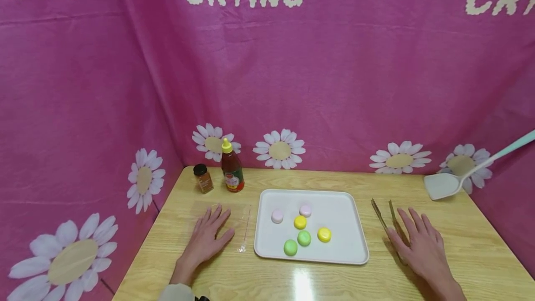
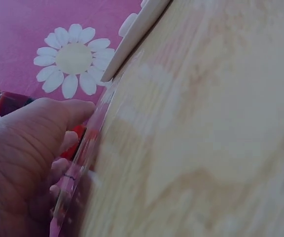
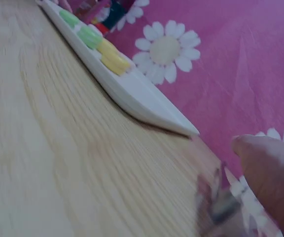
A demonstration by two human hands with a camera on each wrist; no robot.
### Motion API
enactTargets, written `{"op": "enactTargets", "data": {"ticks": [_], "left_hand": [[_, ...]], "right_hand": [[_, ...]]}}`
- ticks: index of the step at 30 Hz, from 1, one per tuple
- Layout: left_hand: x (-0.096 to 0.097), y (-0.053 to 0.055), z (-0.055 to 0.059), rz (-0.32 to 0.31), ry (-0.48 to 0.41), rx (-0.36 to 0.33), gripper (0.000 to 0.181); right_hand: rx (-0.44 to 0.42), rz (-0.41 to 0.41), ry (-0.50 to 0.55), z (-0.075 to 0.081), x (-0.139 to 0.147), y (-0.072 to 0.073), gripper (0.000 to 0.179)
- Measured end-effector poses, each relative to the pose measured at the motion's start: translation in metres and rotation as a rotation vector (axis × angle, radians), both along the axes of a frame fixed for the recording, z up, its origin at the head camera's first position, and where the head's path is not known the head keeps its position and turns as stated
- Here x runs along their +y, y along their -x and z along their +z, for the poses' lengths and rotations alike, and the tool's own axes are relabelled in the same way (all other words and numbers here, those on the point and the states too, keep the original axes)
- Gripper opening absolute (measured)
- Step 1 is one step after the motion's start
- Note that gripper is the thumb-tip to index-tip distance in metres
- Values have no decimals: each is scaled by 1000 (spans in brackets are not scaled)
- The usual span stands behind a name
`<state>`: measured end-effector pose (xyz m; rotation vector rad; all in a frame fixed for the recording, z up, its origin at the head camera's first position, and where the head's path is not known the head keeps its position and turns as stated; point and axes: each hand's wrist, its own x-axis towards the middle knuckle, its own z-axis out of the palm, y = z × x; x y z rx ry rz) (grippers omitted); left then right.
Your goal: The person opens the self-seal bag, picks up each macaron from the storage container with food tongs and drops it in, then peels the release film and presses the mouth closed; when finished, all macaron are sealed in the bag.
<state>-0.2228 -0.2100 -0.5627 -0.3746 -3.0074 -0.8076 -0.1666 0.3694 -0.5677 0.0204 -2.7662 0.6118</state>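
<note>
In the head view my left hand (image 1: 205,240) rests with its fingers extended on a clear, flat plastic piece (image 1: 246,226), left of the tray. The left wrist view shows that plastic's thin shiny edge (image 2: 90,148) beside my thumb and fingers. On the right, my right hand (image 1: 424,247) lies with fingers spread over the handle end of a pair of metal tongs (image 1: 379,212), partly hiding them. The tongs' two arms stand apart and point away from me. Between the hands, a white tray (image 1: 342,245) holds pink, yellow and green macarons (image 1: 304,238), two of each colour.
A sauce bottle (image 1: 232,171) with a yellow cap stands at the back left, next to a small spice jar (image 1: 204,180) with a black lid. At the back right a white spatula (image 1: 443,186) leans with its pale green handle upward. Pink cloth (image 1: 326,82) hangs around the wooden table (image 1: 251,282).
</note>
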Motion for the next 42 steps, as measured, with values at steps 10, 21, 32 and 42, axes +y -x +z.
{"op": "enactTargets", "data": {"ticks": [10,21,32,42], "left_hand": [[1,3,-7,7,-17,55,61],[3,3,-5,17,-15,49,61],[6,-1,-4,24,-19,62,52],[11,2,-5,100,-98,155,27]], "right_hand": [[122,95,-44,-4,-31,19,64],[243,-27,34,-12,-35,25,57],[201,-42,-29,-5,-30,19,24],[27,-68,40,6,-34,12,43]]}}
